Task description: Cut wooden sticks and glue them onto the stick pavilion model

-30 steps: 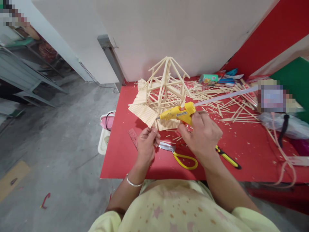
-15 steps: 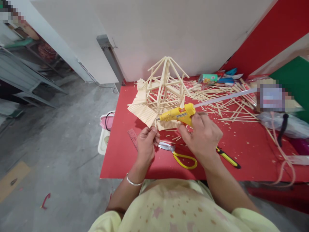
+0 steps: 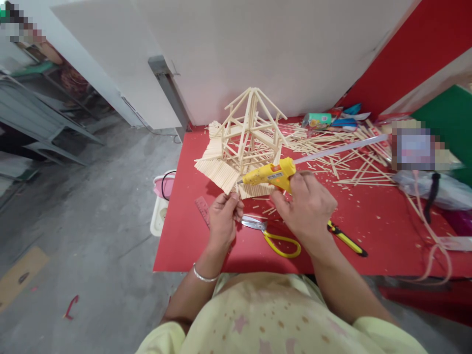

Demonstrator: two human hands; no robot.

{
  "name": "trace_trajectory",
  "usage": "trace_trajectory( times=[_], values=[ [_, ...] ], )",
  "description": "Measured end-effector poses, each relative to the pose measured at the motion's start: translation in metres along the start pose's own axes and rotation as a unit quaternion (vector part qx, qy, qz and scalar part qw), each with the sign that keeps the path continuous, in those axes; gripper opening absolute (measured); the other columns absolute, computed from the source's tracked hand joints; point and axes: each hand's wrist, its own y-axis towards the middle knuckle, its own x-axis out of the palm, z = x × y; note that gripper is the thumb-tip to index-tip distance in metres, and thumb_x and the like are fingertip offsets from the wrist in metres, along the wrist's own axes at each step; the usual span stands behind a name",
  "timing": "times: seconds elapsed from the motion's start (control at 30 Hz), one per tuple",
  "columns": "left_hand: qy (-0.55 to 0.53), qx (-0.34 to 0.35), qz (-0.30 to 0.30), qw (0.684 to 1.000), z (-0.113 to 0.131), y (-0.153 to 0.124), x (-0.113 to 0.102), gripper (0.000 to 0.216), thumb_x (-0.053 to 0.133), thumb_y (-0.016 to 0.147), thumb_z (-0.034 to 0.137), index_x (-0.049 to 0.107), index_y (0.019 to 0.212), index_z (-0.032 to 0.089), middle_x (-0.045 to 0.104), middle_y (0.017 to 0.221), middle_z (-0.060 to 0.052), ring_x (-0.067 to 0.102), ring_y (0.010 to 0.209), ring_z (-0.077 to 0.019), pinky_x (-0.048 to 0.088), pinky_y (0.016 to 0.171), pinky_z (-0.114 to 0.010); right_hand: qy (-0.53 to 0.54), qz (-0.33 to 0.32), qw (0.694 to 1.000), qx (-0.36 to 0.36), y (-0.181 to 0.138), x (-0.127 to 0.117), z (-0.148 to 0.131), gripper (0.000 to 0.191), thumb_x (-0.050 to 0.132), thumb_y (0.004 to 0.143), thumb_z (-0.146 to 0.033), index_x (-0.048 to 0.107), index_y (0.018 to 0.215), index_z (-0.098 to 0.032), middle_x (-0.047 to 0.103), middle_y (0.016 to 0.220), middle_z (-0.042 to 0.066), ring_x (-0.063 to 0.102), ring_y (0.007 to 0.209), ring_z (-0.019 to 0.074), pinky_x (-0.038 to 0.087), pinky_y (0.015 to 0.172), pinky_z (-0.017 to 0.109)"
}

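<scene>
My right hand [image 3: 308,206] grips a yellow hot glue gun [image 3: 269,174] with a clear glue stick poking out of its back to the right. Its nozzle points left at a small panel of wooden sticks [image 3: 252,191] lying on the red table [image 3: 368,231]. My left hand [image 3: 222,220] is pinched shut just below the nozzle; what it holds is too small to make out. Behind stands a house frame of wooden sticks [image 3: 245,135] with slatted roof panels on its left side.
Yellow-handled scissors [image 3: 275,237], a pink ruler [image 3: 202,210] and a yellow-black cutter [image 3: 346,239] lie near my hands. Loose sticks [image 3: 342,152] are scattered at the back right. A cord [image 3: 433,236] and plastic bag [image 3: 438,189] are at the right. A socket strip [image 3: 159,214] sits off the table's left edge.
The glue gun and my right hand have shifted very slightly left and up. My left hand stays pinched in the same place.
</scene>
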Motion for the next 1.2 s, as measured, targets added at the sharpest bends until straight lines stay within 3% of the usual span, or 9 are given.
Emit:
trace_trajectory(
  times=[0.53,0.9,1.2],
  values=[
    [-0.011,0.012,0.002,1.000,0.000,-0.001,0.000,0.032,0.084,0.073,0.036,0.061,0.081,0.016,0.068,0.064,0.001,0.054,0.041,-0.0059,0.038,0.036,-0.015,0.003,-0.013,1.000,-0.026,-0.011,-0.015,0.005,0.023,0.059,0.086,-0.032,0.062,0.103,-0.016,0.067,0.087,0.007,0.059,0.074,0.0202,0.041,0.064,0.031],
    [-0.030,0.012,-0.009,0.999,-0.001,-0.001,0.000,0.028,0.083,0.073,0.029,0.062,0.084,0.016,0.070,0.065,0.000,0.057,0.044,-0.0065,0.040,0.041,-0.015,0.012,-0.012,0.999,-0.035,-0.015,-0.019,0.007,0.026,0.059,0.086,-0.032,0.063,0.106,-0.016,0.069,0.091,0.007,0.058,0.074,0.0199,0.040,0.065,0.031],
    [-0.025,0.010,-0.004,1.000,-0.001,-0.002,0.000,0.031,0.084,0.072,0.033,0.060,0.084,0.017,0.069,0.065,0.002,0.056,0.045,-0.0054,0.042,0.044,-0.015,0.021,-0.026,0.999,-0.006,-0.013,-0.010,0.007,0.029,0.059,0.088,-0.037,0.063,0.107,-0.015,0.067,0.092,0.009,0.059,0.078,0.0210,0.039,0.065,0.031]
  ],
)
